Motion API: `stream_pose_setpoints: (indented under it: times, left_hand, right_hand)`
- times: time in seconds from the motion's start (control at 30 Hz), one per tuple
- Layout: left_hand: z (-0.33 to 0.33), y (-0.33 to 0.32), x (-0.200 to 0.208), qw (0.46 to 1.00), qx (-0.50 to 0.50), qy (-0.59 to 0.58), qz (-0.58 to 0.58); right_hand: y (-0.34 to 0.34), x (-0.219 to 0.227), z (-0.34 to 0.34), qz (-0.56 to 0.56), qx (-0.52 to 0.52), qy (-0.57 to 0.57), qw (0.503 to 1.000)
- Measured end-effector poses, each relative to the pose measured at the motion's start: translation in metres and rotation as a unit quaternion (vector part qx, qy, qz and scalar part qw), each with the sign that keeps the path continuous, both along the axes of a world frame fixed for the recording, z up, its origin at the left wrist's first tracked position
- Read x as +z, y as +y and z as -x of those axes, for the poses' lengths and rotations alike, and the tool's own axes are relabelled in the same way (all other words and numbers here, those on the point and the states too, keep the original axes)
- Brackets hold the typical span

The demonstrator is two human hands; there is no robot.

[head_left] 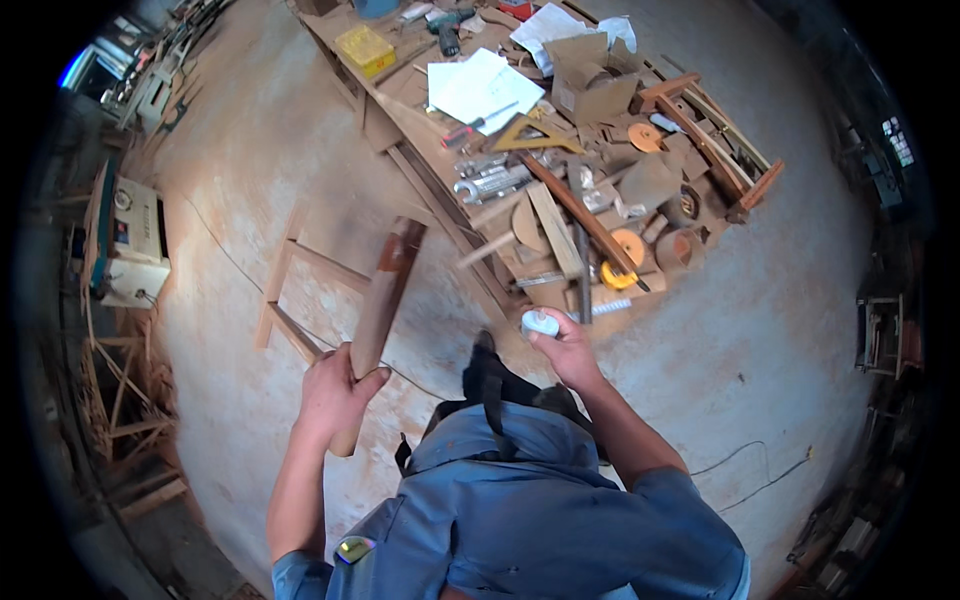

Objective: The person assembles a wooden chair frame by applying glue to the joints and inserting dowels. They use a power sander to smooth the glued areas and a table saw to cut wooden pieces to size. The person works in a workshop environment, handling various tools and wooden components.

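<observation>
Our left hand (335, 392) gripping one wooden board (380, 310), right hand (568, 350) closed on one white, perhaps plastic, bottle (540, 323), cluttered workbench (440, 190), dusty concrete floor (780, 330)

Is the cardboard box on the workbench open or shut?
Open: the cardboard box has its top flaps raised and its dark inside shows. What it holds cannot be told.

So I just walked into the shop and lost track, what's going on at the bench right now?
A person in a blue shirt stands by a cluttered workbench. The left hand has a closed grip on a long wooden piece, held upright and tilted. The right hand holds a small white object at the bench's near end. Wood offcuts, papers, a yellow tape measure and a cardboard box cover the bench.
</observation>
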State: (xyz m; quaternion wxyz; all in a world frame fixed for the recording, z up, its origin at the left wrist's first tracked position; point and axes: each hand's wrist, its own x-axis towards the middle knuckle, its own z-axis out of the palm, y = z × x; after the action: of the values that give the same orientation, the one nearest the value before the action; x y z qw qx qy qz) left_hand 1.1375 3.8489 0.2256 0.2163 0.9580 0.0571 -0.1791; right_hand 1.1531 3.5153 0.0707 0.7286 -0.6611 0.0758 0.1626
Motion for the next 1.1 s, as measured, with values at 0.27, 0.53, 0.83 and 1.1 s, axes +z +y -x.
stream_pose_setpoints:
  times: [0.27,0.53,0.83,1.1]
  left_hand:
    - [-0.147,0.045,-0.024,0.977,-0.197,-0.067,-0.057]
    - [-0.318,0.078,-0.075,0.918,-0.373,-0.114,-0.075]
    - [-0.488,0.092,-0.127,0.847,-0.496,-0.172,-0.076]
    - [-0.574,0.054,-0.155,0.85,-0.499,-0.144,-0.091]
  right_hand:
    - [0.02,0.032,-0.046,-0.017,-0.166,-0.017,0.986]
    - [0.061,0.029,-0.074,0.048,-0.342,-0.009,0.938]
    - [0.178,0.038,-0.12,0.063,-0.432,0.049,0.898]
    - [0.221,0.06,-0.142,0.063,-0.507,0.042,0.859]
